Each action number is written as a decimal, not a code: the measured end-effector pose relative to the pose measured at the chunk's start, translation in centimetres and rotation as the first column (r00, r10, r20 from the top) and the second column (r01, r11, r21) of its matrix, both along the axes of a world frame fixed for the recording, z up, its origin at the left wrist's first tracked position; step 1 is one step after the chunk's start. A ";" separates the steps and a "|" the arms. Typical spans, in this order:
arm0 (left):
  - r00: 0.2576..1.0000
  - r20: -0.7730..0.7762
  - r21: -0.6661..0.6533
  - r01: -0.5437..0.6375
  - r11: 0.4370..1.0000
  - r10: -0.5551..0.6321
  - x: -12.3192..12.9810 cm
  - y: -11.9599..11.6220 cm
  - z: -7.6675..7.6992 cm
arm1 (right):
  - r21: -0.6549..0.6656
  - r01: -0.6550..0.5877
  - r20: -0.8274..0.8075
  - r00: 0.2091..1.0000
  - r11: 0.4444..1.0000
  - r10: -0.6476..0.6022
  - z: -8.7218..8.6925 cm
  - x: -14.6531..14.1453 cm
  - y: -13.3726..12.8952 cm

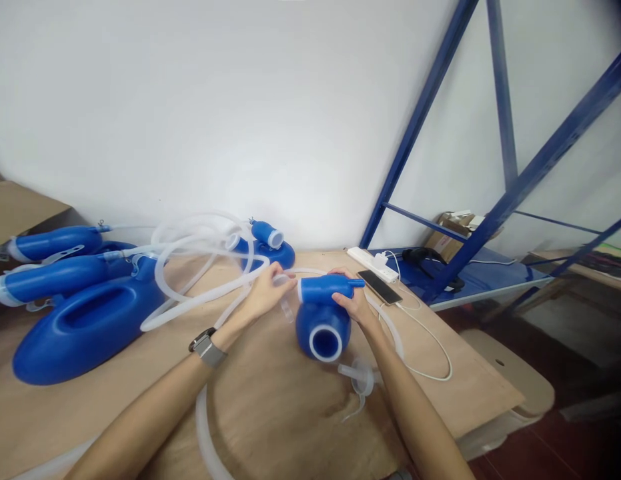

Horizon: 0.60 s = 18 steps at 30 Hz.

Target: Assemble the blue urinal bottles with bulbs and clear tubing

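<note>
My right hand (pixel 353 301) is wrapped round a blue plastic funnel (pixel 320 289), held sideways with its narrow spout to the right and its white-rimmed wide end to the left. At that wide end, my left hand (pixel 267 290) is closed, fingers pinching a translucent plastic cap (pixel 281 280) whose strap hangs down; the fingers hide part of it. Just below the funnel is a round blue bottle (pixel 305 333), its open white-rimmed mouth facing me. A clear plastic lid with a spout and strap (pixel 361 377) lies near my right forearm.
At left lie large blue bottles (pixel 90 333) with capped blue funnels (pixel 55 280) and coiled translucent hose (pixel 175 293). Another blue bottle (pixel 285 255) stands by the wall. Right: power strip (pixel 370 263), phone (pixel 380 287), white cable (pixel 435 340), blue metal rack (pixel 425 113), stool (pixel 515 373).
</note>
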<state>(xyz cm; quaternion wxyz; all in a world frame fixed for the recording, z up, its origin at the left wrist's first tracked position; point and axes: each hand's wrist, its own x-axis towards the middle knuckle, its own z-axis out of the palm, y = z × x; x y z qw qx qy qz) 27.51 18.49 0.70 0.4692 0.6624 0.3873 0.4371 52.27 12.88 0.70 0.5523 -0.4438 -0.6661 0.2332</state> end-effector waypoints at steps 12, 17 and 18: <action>0.956 0.172 -0.096 0.256 0.962 -0.237 0.6 0.4 0.9 | -0.069 -0.050 -0.068 0.997 0.996 0.045 -2.0 -1.3 1.7; 0.978 0.177 -0.101 0.129 0.986 -0.110 0.3 0.9 0.8 | -0.073 -0.100 0.057 0.993 0.992 0.104 -1.0 -1.1 3.0; 0.982 0.165 -0.093 0.108 0.990 -0.092 0.3 0.8 0.9 | -0.080 -0.115 0.069 0.990 0.990 0.121 -0.8 -1.1 3.3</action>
